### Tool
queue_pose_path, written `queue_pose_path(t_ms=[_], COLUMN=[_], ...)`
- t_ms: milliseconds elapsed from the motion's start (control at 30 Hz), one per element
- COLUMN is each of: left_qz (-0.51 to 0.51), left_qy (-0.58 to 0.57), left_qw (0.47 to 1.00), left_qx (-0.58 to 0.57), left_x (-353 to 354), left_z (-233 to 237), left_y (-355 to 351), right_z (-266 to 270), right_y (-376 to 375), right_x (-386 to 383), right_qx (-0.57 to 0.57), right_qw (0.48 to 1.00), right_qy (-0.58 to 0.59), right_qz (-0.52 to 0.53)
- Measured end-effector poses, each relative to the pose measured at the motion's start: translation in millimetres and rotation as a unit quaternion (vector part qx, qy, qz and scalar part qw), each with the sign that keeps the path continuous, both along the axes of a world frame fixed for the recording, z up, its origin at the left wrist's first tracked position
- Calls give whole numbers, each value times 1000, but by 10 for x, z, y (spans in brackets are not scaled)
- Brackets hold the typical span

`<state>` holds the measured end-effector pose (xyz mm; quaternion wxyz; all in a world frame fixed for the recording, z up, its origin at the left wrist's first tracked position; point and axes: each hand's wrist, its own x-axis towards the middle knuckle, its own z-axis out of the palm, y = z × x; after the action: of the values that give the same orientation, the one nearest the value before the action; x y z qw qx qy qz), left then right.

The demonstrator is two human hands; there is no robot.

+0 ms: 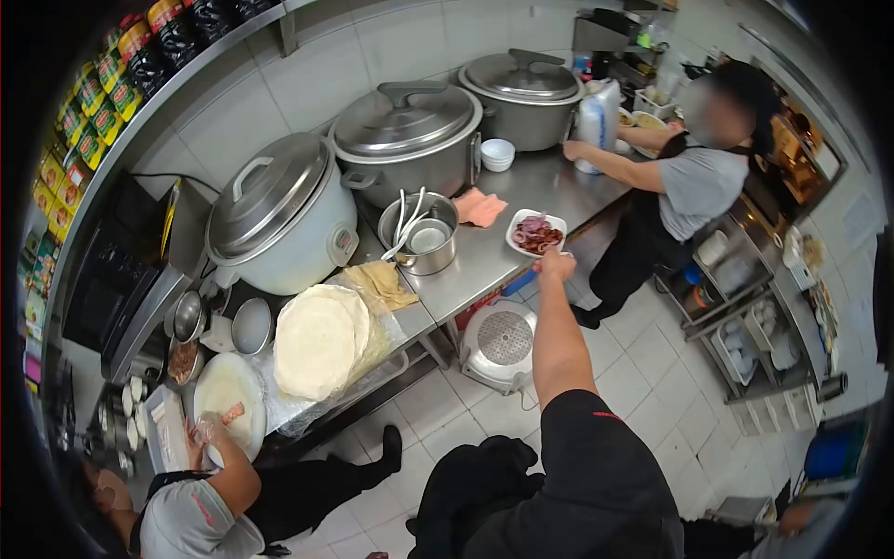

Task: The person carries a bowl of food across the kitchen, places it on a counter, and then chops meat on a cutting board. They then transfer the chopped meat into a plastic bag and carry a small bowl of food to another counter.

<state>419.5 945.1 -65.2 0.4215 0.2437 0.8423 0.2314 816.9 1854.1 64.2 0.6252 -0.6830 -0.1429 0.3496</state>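
Note:
My right hand (556, 267) reaches forward from a black sleeve, its fingers closed on the near edge of a small white dish (513, 244). Sliced purple onion and dark reddish meat (537, 235) fill the dish, which is at the front edge of the steel counter (470, 272). Behind it on the counter lies a pink cloth (480, 207). A steel pot (430, 259) with white-handled utensils leaning in it stands to the left. My left hand is out of view.
Three large lidded cookers (279, 210) line the wall. Stacked flatbread sheets (321, 340) lie at the left counter end. One co-worker (698, 186) stands at right with a plastic bag; another (200, 512) works over a plate at lower left. A round-topped appliance (500, 340) is on the floor.

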Motion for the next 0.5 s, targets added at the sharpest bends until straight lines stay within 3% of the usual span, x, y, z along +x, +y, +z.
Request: queue_pose_path(t_ms=[33, 100, 200, 267, 367, 400, 467, 500], left_qz=[-38, 50, 51, 66, 51, 64, 75, 89], left_qy=[30, -13, 62, 35, 4, 16, -5, -23], left_qw=[999, 997, 997, 997, 997, 998, 997, 995], left_qx=[11, 55, 3, 13, 50, 13, 32, 49], left_x=[89, 306, 708, 908, 1056, 1110, 1115, 1147], left_z=[15, 44, 141, 147, 9, 22, -39, -119], left_y=[6, 115, 281, 296, 195, 107, -217, -431], right_z=[-50, -42, -105, -190, -160, -252, -915, -1332], right_y=[123, 336, 593, 657, 216, -21, -658, -1080], right_x=[73, 190, 345, 452, 414, 342, 156, 44], right_qx=[6, 1, 0, 43, 59, 66, 57, 2], right_qw=[1000, 999, 995, 987, 979, 977, 968, 941], right_qy=[15, 29, 75, 100, 59, 38, -37, -111], right_qz=[11, 41, 68, 115, 184, 198, 241, 318])
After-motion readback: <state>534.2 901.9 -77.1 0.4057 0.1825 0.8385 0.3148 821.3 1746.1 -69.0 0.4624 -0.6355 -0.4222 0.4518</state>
